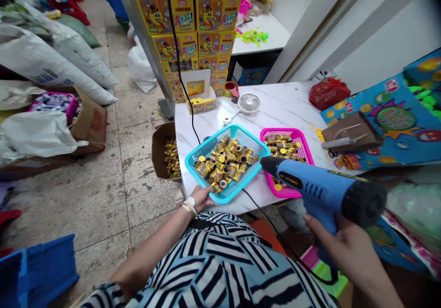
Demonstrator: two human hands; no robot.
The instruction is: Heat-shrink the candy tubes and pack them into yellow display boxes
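Observation:
My right hand (344, 243) is wrapped round the grip of a blue heat gun (317, 186). Its black nozzle points left, over the near right corner of a turquoise basket (195, 177). Inside the basket lie many small cups (223, 161) with gold wrappers, some showing yellow or dark ends. My left hand (202, 197) grips the basket's near left rim; part of the fingers is hidden under it. To the right stands a pink basket (303, 142) of similar gold cups, partly covered by the heat gun. A black cord runs down from the gun's handle.
A small white fan (248, 103), a tape dispenser (232, 90) and an opened yellow box (201, 103) stand on the white table (285, 101). Stacked yellow cartons (172, 14) rise behind. A brown carton (160, 154) of gold cups sits on the floor; a blue printed box (396, 120) is at right.

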